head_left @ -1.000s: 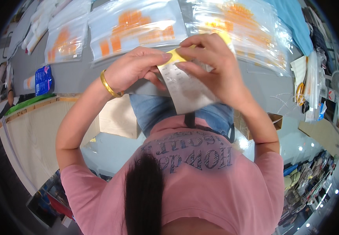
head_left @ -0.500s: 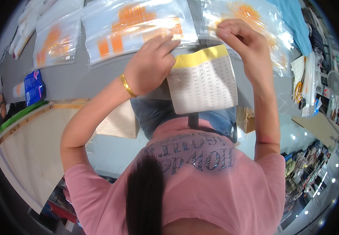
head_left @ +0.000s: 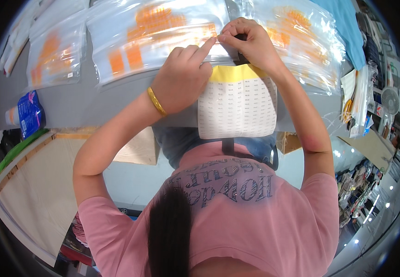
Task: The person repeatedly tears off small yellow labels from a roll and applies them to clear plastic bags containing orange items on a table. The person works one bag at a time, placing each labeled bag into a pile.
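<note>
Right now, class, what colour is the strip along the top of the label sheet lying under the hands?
Yellow, above white rows, on the label sheet; head view.

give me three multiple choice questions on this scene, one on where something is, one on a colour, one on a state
1. Where does the sticker sheet lie?
A. on the grey table edge below both hands
B. on the floor
C. on top of the blue packet

2. What colour is the strip along the sheet's top?
A. green
B. yellow
C. red

3. What are the hands doing?
A. hanging apart at the sides
B. both flat on the sheet
C. fingertips meeting at the edge of a clear plastic bag

Answers: 1 A, the sheet rests at the near edge of the table under the left hand and right hand. 2 B, a yellow band runs across its top. 3 C, the left forefinger and right fingers come together on the clear plastic bag.
</note>
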Tool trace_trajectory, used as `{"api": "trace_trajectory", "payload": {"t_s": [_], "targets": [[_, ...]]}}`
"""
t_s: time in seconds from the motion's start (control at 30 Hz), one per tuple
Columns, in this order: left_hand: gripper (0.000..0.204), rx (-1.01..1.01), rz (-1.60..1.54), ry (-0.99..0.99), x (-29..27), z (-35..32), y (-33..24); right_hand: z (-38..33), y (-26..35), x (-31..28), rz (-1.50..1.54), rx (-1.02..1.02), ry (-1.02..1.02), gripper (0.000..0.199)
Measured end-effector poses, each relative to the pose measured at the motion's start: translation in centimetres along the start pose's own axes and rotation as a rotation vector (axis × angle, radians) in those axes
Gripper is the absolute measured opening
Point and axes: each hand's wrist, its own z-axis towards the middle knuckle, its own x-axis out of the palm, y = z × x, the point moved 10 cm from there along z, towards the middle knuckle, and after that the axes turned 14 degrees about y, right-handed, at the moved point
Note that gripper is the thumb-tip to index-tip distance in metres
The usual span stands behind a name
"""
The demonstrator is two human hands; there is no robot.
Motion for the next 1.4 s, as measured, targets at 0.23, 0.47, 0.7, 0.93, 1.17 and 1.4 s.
{"api": "trace_trajectory", "payload": {"t_s": [0.23, 0.47, 0.7, 0.93, 1.17, 1.4], "targets": [[0.011, 0.008, 0.094, -0.027, 0.3, 0.8, 0.1, -1.8, 3.3, -1.9, -0.638, -0.041, -0.396, 0.036], [0.014, -0.130, -0.291, 0.055, -1.2, -1.9, -0.1, 1.1, 1.9, -1.6, -0.634, -0.002, -0.434, 0.031], [0.032, -0.492, -1.324, 0.327, 2.5, -5.3, 1.1, 1.2, 8.8, -0.7, -1.101, -0.096, -0.545, 0.031], [0.041, -0.554, -1.586, 0.339, 2.2, -7.0, 0.5, -1.0, 2.1, -14.9, 0.103, 0.038, -0.496, 0.039], [0.042, -0.462, -1.790, 0.265, 0.3, -5.0, -0.4, -11.8, -1.7, -26.9, -0.634, 0.198, -0.595, 0.033], [0.042, -0.460, -1.747, 0.279, -0.7, -2.5, -2.0, -12.7, 13.6, -0.1, -0.330, -0.475, -0.205, 0.023]]}}
